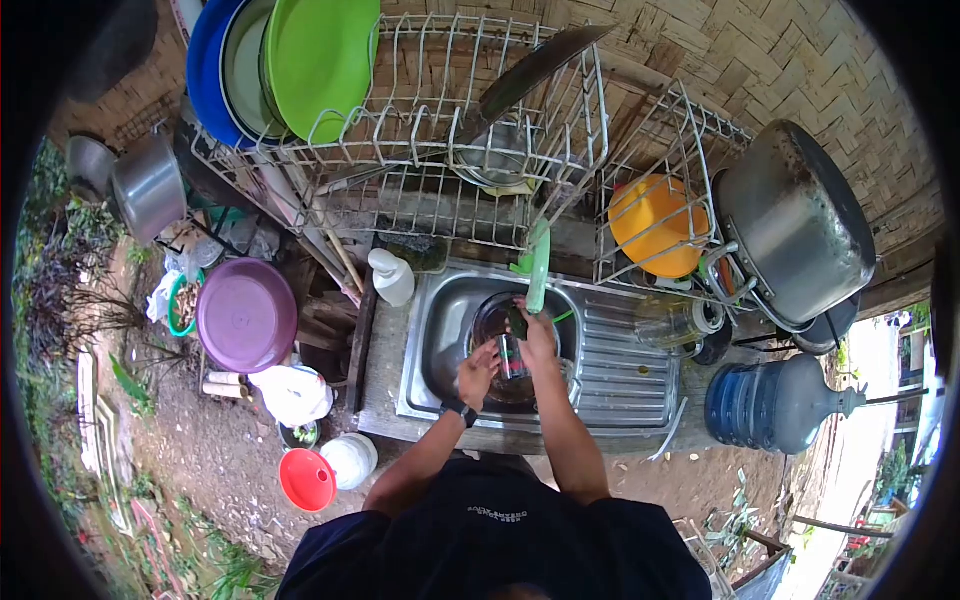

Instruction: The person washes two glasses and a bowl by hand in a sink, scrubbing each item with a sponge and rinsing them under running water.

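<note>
My left hand [478,376], with a dark watch on its wrist, has its fingers curled at the side of a clear drinking glass [513,358] with red and green print. On the other side of the glass, my right hand [539,340] is closed on a dark scrubbing pad [517,323]. Both hands are over a round, dark-looking basin [487,318] set inside the steel sink [428,345]. Just above my right hand hangs a light green tap sleeve [539,268]. The glass's far side is partly hidden by my fingers.
A white bottle [393,278] stands left of the sink. Right of it are the ribbed drainboard [625,365], a glass jar [668,325] and a blue water jug [770,403]. Above, a wire rack [450,150] carries a large blade [530,80]; a big pot [795,225] sits right.
</note>
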Demonstrator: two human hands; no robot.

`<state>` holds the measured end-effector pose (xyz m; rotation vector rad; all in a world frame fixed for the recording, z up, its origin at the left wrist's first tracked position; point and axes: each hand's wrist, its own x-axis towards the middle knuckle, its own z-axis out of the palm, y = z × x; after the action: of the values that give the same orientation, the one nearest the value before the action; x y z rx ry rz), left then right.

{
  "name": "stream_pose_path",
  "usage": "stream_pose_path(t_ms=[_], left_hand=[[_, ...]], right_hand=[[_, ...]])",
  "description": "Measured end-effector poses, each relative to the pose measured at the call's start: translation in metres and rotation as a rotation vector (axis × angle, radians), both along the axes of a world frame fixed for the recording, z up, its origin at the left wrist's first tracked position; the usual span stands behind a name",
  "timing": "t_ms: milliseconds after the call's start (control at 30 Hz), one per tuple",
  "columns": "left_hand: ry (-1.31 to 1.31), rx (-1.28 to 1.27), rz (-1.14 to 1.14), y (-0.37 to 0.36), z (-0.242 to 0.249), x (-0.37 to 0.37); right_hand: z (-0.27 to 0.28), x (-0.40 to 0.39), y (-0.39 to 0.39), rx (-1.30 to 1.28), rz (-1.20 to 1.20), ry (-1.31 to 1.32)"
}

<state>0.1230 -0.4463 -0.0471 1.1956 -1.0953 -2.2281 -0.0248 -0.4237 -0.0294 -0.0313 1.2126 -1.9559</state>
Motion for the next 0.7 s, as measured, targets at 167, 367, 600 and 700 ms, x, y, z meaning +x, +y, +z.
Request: stream_pose_path(t_ms=[167, 367, 600, 700], left_hand=[[0.083, 0.372, 0.131, -0.012, 0.026, -0.044], [0.182, 0.290, 0.108, -0.012, -0.007, -0.063], [0.254, 0.482, 0.174, -0.032, 0.012, -0.075], [0.412, 0.585, 0.106, -0.038, 0.012, -0.087]], right_hand=[[0.023, 0.029, 0.013, 0.017, -0.018, 0.023], [0.026, 0.019, 0.001, 0.294, 0.005, 0.263], [0.044, 0.005, -0.012, 0.223, 0.038, 0.358], [0.031, 0.006, 0.000, 0.141, -0.012, 0.425]])
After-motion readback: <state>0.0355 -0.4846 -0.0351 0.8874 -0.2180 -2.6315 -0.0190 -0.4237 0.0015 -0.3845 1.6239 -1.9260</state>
